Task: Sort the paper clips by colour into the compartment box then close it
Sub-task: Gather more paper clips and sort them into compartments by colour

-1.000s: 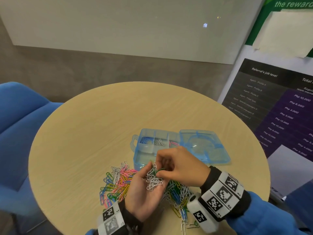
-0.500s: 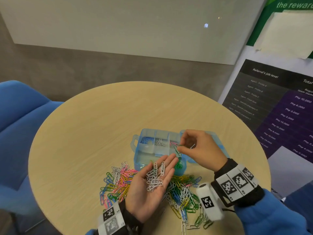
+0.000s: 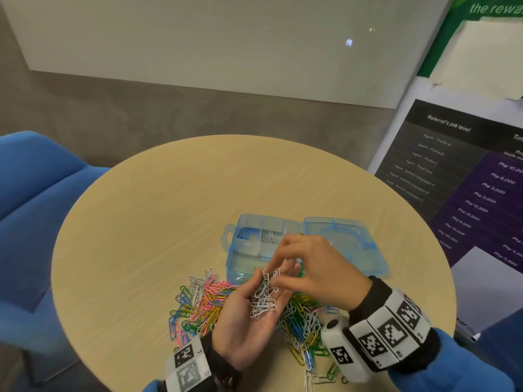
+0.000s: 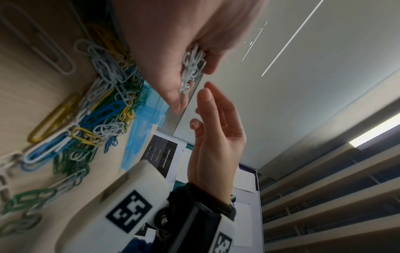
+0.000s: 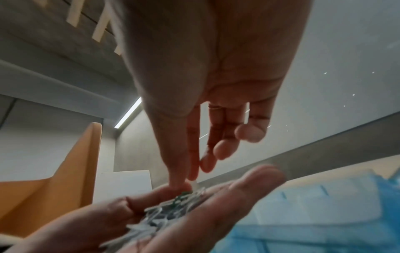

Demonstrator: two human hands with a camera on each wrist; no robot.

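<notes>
Left hand (image 3: 249, 321) palm up, fingers loosely spread, cradling a bunch of white clips (image 3: 263, 299) above the worktop's (image 3: 141, 222) near edge; right hand (image 3: 317, 273) reaches in, thumb and forefinger pinching at that bunch. Mixed clip pile (image 3: 203, 304) lies under the hands, and the open blue box (image 3: 254, 247) sits just beyond, lid (image 3: 348, 244) flat to its right.

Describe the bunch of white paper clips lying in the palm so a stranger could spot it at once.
On the round wooden table, near its front edge, the upturned left hand hovers over a heap of mixed coloured paper clips. The bunch of white paper clips lies in that palm: all white, and off the table.
</notes>
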